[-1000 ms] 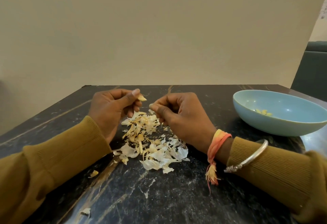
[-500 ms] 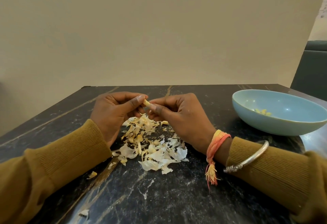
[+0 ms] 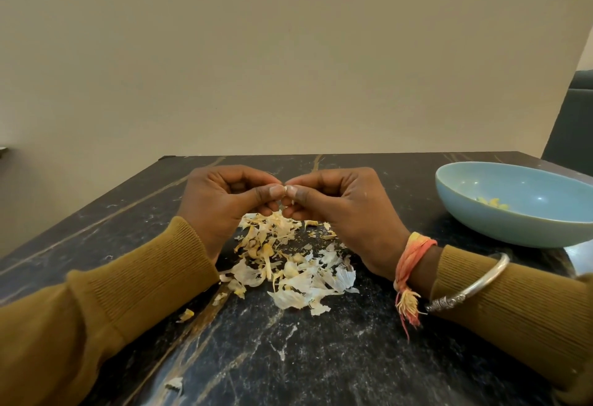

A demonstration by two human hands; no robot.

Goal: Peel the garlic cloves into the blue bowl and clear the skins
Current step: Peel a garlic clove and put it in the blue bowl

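Garlic clove (image 3: 287, 197) pinched between thumb and fingertips of both my left hand (image 3: 224, 203) and right hand (image 3: 343, 206), just above the skin pile (image 3: 288, 267). Blue bowl (image 3: 500, 226) well off right. Risk: a slick clove could squirt free and drop among the skins.

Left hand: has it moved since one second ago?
Yes. Judged against the skin pile, the left hand has moved right, closing the gap to the right hand; both now pinch the garlic clove between them.
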